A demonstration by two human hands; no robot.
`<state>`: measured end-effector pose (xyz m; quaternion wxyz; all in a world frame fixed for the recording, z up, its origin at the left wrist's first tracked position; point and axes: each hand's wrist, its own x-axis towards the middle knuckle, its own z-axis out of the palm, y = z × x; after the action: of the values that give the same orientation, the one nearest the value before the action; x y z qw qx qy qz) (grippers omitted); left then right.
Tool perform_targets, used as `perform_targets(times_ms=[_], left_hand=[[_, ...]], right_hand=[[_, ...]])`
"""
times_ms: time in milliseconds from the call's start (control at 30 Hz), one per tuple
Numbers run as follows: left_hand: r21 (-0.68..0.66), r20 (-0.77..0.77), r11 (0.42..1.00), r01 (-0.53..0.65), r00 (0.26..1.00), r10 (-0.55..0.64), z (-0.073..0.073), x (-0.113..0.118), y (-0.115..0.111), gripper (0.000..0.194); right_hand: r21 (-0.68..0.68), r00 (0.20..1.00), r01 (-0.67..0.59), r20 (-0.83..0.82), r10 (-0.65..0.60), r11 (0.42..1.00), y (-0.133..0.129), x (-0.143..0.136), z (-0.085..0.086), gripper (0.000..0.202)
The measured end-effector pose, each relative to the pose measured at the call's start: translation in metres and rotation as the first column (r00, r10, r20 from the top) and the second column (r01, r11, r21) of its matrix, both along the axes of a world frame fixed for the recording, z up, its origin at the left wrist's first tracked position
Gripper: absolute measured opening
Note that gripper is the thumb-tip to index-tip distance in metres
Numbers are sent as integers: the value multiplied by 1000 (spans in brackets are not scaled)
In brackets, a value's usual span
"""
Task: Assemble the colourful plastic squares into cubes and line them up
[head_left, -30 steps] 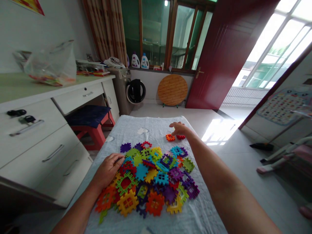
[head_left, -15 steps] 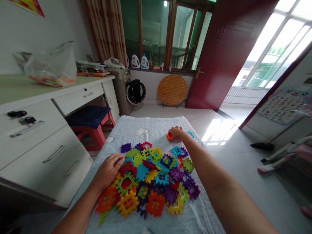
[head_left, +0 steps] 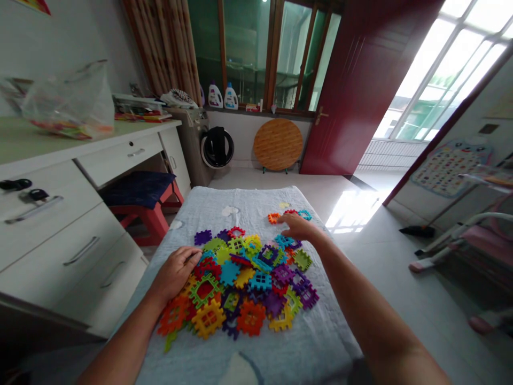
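Colourful notched plastic pieces lie heaped on a cloth-covered table (head_left: 184, 203); a blue window piece (head_left: 260, 280) and an orange one (head_left: 251, 317) are among them. My left hand (head_left: 178, 271) rests at the heap's left edge, fingers together beside the red and blue pieces; whether anything is under its fingertips is hidden. Beyond the heap, my right hand (head_left: 298, 226) is over the cloth with its fingers apart and nothing held. Just past its fingertips lie an orange ring piece (head_left: 274, 218), a red piece (head_left: 291, 212) and a blue ring piece (head_left: 305, 214).
A white desk (head_left: 52, 155) with a plastic bag (head_left: 74, 104) stands at the left, a red stool (head_left: 154, 219) partly under it. Behind are a washing machine (head_left: 192, 144), a round wooden board (head_left: 278, 144) and a red door (head_left: 348, 96). A pink chair (head_left: 489, 240) is at the right.
My right hand has let go of the orange ring piece, which now lies on the cloth, and has drawn back slightly towards the heap. The camera view has shifted a little. My left hand stays by the heap.
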<state>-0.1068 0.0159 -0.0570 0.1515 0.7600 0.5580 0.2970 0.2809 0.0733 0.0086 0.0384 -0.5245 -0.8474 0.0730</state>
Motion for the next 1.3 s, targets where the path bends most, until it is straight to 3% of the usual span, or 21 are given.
perform_targets(times_ms=[200, 433, 733, 933, 1133, 1300], left_hand=[[25, 0, 1000, -12, 1000, 12, 1, 2, 0, 43], [7, -7, 1000, -9, 1000, 9, 1, 1, -1, 44], [5, -24, 1000, -13, 1000, 13, -2, 0, 2, 44], [15, -21, 1000, -9, 1000, 10, -1, 0, 1, 45], [27, -11, 999, -17, 1000, 18, 1, 2, 0, 43], [8, -7, 1000, -4, 1000, 4, 2, 2, -1, 42]], right_hand=[[-32, 993, 84, -77, -86, 996, -39, 10, -26, 53], [7, 951, 217, -227, -210, 976, -46, 30, -37, 53], [44, 906, 292, -333, -261, 956, -48, 57, -49, 46], [52, 887, 327, -361, -288, 944, -48, 63, -46, 55], [13, 929, 272, -265, -259, 962, -59, 41, -29, 50], [-12, 977, 67, -202, -68, 998, -74, 8, -13, 49]])
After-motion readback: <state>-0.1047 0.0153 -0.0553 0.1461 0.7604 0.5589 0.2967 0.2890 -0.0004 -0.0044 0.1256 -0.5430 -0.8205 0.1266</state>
